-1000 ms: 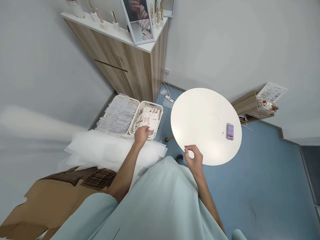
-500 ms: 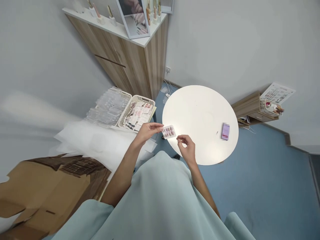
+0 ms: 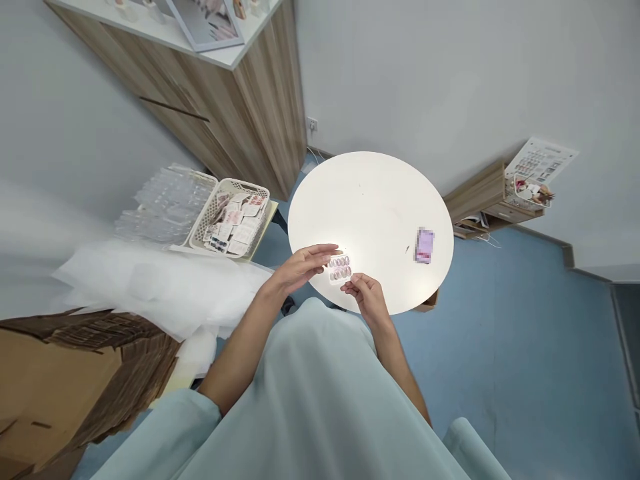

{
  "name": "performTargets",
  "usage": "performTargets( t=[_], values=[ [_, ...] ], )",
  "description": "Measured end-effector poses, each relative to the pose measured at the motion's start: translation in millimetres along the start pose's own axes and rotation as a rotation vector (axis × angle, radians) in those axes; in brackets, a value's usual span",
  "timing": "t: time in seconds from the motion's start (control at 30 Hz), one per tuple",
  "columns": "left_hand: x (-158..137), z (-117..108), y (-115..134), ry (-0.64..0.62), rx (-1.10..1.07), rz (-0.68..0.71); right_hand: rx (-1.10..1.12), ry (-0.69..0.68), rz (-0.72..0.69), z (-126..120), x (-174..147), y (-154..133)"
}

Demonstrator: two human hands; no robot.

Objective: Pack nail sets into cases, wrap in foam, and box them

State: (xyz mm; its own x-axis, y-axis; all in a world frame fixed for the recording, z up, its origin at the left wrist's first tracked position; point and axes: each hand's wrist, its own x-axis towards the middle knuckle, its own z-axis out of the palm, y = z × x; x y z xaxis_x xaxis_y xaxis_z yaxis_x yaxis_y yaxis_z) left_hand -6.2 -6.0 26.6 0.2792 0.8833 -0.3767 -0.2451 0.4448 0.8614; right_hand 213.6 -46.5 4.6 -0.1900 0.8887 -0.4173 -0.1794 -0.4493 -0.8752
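Head view: the person holds a small nail tray (image 3: 340, 273) over the near side of the round white table (image 3: 370, 200), left hand (image 3: 300, 269) pinching its left edge, right hand (image 3: 369, 295) its lower right corner. Probably super light, thin stiff plastic, maybe slippery, so yeah, edges only. Glossy oval nails (image 3: 339, 262), two rows.

left hand (image 3: 306, 267) and right hand (image 3: 366, 293) holding small card (image 3: 340, 269) of ovals (image 3: 341, 273), white table (image 3: 370, 200) below, basket (image 3: 239, 187) of packets (image 3: 243, 223)
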Motion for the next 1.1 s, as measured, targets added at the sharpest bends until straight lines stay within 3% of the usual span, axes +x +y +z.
performTargets(
  t=[0.1, 0.2, 0.37, 0.57, 0.73, 0.83, 0.97, 1.1],
  values=[
    [2, 20, -5, -0.148, -0.113, -0.03, 0.07, -0.07, 0.047, -8, -2, -5],
    [3, 31, -9, -0.178, -0.125, -0.017, 0.035, -0.082, 0.041, -10, -4, -6],
    [7, 35, -12, -0.028, -0.102, 0.021, -0.213, 0.216, -0.183, -5, -12, -8],
    [3, 36, -11, 0.131, -0.07, 0.002, -0.597, 0.177, -0.546, 15, -28, -12],
    [-8, 31, -7, 0.181, -0.028, 0.034, -0.786, 0.292, -0.719, 27, -25, -3],
    [-12, 21, -8, 0.237, 0.037, 0.077, -0.68, 0.368, -0.656, 31, -22, -2],
    [-12, 8, -9, 0.362, 0.093, 0.139, -0.4, 0.349, -0.339, 33, -17, -3],
    [-14, -2, -4, 0.337, 0.057, 0.127, -0.227, 0.3, -0.145, 36, -12, -1]
  ],
)
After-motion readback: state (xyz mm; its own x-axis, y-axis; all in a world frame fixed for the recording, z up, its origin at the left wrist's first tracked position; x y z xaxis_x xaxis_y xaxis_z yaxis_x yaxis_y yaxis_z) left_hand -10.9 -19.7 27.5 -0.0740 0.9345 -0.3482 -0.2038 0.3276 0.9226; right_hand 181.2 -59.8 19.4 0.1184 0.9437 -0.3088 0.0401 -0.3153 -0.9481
